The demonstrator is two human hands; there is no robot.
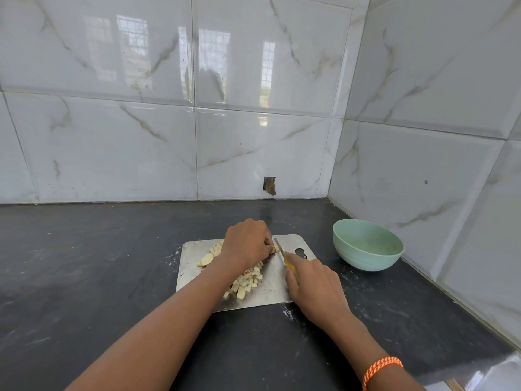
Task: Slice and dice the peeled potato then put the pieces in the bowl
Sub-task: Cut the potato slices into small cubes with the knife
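Mid-dicing, judging by the scene: left hand curled over a small potato piece at the board's 12 o'clock edge, right hand gripping the knife, blade just beside those fingertips. Diced cubes heaped mid-board, uncut slices at 10 o'clock. Bowl on the worktop at 3 o'clock, seemingly without potato. Next: short, careful cuts close to the fingers, then the slices.

Both forearms were bare, without sleeves. On the right wrist the person wore an orange and white braided bracelet.
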